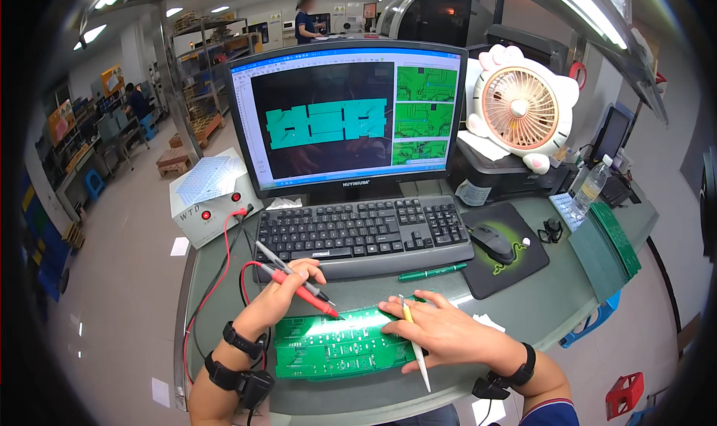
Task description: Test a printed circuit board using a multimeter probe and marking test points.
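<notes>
Green and glossy, the circuit board (336, 355) is lying flat near the middle of the surface's (328, 405) near edge, its right end running under our right hand (448, 329). Our left hand (287, 288) is clamping a red probe (310, 297) and a grey probe (280, 260) together, both tips slanting down toward the board's far side. The red tip is hovering over or meeting the board; we are not able to tell which. Our right hand is spreading its fingers across the board while gripping a white pen (422, 370) among them, though the exact hold is partly hiding.

Judging the step as one of probing points on the board, we should be pressing the right hand evenly, so the board is not sliding toward the near edge. We should be steering each tip separately, steepening it where neighbouring pads are crowding, and pressing lightly so that it is not skating or scratching. Since the probes are lying so close together, we should be watching that their tips are not bridging two points by accident. Slack is also mattering: the red lead (212, 299) is looping near the surface's left edge, and a snag there could be pulling a tip off. The pen's point should be staying clear of the probes.
</notes>
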Demonstrator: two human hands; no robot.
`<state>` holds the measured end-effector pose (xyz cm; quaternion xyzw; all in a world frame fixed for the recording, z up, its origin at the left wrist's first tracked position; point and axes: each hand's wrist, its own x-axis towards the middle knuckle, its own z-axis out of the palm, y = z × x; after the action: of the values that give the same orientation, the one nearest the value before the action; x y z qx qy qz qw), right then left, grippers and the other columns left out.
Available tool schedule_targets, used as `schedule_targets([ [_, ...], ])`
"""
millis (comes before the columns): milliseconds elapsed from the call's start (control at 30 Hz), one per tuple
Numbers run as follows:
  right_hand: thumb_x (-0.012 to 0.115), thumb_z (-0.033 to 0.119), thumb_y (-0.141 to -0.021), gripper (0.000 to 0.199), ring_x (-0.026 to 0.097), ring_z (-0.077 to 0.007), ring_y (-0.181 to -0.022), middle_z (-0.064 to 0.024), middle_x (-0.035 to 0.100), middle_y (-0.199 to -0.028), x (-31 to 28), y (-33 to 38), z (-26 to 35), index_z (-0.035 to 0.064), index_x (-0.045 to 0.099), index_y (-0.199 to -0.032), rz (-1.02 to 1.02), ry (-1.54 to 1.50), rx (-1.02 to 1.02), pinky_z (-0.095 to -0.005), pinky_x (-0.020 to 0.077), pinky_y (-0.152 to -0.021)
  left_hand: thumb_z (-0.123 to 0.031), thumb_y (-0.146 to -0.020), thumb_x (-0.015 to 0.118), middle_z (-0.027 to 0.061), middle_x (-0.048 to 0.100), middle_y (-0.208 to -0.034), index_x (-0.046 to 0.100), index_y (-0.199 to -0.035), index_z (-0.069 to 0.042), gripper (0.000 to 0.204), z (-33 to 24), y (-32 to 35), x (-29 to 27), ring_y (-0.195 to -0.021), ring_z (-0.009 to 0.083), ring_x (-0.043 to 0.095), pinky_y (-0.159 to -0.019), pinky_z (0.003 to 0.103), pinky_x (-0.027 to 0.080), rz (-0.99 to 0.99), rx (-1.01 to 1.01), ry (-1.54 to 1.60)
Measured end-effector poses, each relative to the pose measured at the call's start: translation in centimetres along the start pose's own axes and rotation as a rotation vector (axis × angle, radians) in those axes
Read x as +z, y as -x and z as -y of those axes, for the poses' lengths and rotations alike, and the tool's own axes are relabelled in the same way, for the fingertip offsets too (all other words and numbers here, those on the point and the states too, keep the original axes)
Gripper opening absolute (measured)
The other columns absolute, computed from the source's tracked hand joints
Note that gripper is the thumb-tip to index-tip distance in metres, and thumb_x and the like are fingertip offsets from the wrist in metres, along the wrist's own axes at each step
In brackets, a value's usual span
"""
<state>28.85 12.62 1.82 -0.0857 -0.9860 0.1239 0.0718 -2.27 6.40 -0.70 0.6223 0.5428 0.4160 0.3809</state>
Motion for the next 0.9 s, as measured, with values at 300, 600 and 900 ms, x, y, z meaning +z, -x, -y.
schedule_targets([
  [300,0.075,0.034,-0.079,0.048,0.058,-0.0267,-0.117,-0.0113,0.058,-0.131,-2.3,-0.6,0.2,0.0109,0.056,-0.116,0.046,0.012,-0.045,-0.0501,0.0362,-0.107,-0.035,-0.098,0.029,0.018,0.056,-0.126,0.063,-0.099,-0.003,0.047,0.6,-0.7,-1.4,-0.131,0.0274,0.042,-0.111,0.04,0.027,-0.046,0.011,0.094],
  [600,0.068,0.003,-0.075,0.036,0.066,-0.0183,-0.068,-0.0067,0.068,-0.078,-4.2,2.1,0.6,0.0116,0.067,-0.111,-0.538,0.153,0.124,-0.0294,0.0511,-0.061,-0.03,-0.091,0.04,0.0159,0.059,-0.123,0.056,-0.086,-0.004,0.031,-1.5,0.3,-4.6,-0.122,0.0283,0.052,-0.111,0.045,0.036,-0.62,0.371,1.298],
  [900,0.061,0.006,-0.095,0.025,0.06,-0.0079,-0.091,-0.0039,0.066,-0.104,1.9,-1.0,3.3,-0.0039,0.061,-0.117,-0.889,-1.335,0.432,-0.0249,0.0499,-0.082,-0.029,-0.094,0.035,0.012,0.06,-0.123,0.06,-0.121,0.007,0.051,-8.3,2.0,6.4,-0.115,0.0199,0.054,-0.105,0.031,0.036,0.004,-0.049,0.93],
])
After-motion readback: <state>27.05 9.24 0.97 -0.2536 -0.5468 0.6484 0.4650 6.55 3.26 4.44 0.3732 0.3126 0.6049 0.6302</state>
